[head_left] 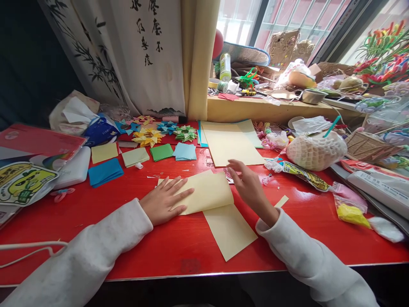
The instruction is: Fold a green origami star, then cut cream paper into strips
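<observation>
Left hand [164, 200]: flat, palm down, fingers [182, 194] straight and close together, pointing right. Right hand [247, 185]: palm down, fingers [234, 166] loosely spread, slightly bent, gripping nothing. Both forearms in white sleeves [105, 243], angling in from the lower corners, wrists well apart.

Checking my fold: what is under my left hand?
Under the left hand is a folded pale yellow sheet on the red table. Anything beneath the folded flap is hidden.

Head-worn view, close, down onto table [179, 243]
</observation>
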The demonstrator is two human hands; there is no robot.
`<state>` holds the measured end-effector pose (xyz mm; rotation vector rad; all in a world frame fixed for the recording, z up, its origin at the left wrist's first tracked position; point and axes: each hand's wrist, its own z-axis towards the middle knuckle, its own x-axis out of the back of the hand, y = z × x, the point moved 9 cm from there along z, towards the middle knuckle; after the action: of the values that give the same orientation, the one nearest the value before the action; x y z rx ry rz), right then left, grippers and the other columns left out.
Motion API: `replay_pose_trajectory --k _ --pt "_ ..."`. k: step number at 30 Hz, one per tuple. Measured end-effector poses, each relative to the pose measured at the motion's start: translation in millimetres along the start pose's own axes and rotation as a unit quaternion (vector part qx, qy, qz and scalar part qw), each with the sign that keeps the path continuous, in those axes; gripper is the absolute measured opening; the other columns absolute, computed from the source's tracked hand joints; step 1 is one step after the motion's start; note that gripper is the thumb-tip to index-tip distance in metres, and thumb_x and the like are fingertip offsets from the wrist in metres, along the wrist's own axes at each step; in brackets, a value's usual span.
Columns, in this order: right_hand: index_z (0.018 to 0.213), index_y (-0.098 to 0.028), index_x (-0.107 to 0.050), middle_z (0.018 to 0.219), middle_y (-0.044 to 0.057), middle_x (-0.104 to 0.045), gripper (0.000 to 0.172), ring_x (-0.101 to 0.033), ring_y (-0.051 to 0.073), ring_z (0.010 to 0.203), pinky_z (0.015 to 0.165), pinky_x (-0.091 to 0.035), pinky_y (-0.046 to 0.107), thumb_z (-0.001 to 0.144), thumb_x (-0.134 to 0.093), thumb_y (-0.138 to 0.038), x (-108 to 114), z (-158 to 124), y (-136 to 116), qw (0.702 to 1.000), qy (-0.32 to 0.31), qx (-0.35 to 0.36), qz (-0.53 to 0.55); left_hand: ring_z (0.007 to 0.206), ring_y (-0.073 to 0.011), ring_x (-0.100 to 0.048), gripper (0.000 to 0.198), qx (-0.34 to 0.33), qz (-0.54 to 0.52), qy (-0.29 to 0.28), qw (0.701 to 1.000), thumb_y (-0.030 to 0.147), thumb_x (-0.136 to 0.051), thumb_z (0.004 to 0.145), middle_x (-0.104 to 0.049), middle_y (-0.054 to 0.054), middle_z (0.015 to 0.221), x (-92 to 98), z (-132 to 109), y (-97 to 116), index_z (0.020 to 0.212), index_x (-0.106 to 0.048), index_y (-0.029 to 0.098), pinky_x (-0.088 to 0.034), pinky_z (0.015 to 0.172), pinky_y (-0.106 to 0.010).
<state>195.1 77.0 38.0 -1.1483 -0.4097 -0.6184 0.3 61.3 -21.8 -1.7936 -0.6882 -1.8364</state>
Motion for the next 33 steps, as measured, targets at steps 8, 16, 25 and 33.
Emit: replay_pose_trajectory --k 8,16,25,33 --pt "0.132 -0.004 -0.024 0.137 0.017 -0.025 0.057 -0.017 0.024 0.128 0.104 -0.024 0.041 0.087 -0.032 -0.038 -92.3 -97.9 -101.5 0.894 -0.287 0.313 -0.139 0.129 -0.0227 -0.016 0.047 -0.004 0.012 0.011 1.000 0.040 -0.027 0.087 -0.019 -0.003 0.142 -2.7 -0.5 -1.3 0.133 -0.021 0.031 -0.016 0.102 -0.043" --pt "0.133 -0.004 -0.021 0.138 0.017 -0.019 0.060 -0.014 0.025 0.128 0.104 -0.024 0.040 0.087 -0.027 -0.042 -94.9 -106.1 -65.2 0.871 -0.332 0.279 -0.230 0.128 -0.0240 -0.017 0.051 0.004 -0.002 0.003 1.000 0.048 -0.025 0.085 -0.019 -0.003 0.142 -0.6 0.0 -0.8 0.132 -0.022 0.032 -0.015 0.102 -0.045" --pt "0.135 -0.012 -0.019 0.138 0.009 -0.022 0.052 -0.019 0.021 0.127 0.101 -0.031 0.038 0.089 -0.030 -0.034 -47.9 -109.4 -24.9 0.878 -0.292 0.250 -0.285 0.129 -0.0239 -0.014 0.051 0.009 -0.017 -0.012 1.000 0.049 -0.025 0.084 -0.015 -0.002 0.143 -2.0 1.5 -2.2 0.133 -0.019 0.033 -0.014 0.102 -0.046" --pt "0.130 -0.010 -0.032 0.133 0.007 -0.034 0.044 -0.034 0.021 0.122 0.096 -0.039 0.041 0.089 -0.031 -0.026 -21.2 -112.4 -9.7 0.872 -0.235 0.249 -0.350 0.129 -0.0245 -0.014 0.052 0.007 -0.032 -0.011 0.999 0.049 -0.027 0.084 -0.017 -0.002 0.142 -1.6 0.5 -2.1 0.133 -0.020 0.031 -0.013 0.102 -0.046"
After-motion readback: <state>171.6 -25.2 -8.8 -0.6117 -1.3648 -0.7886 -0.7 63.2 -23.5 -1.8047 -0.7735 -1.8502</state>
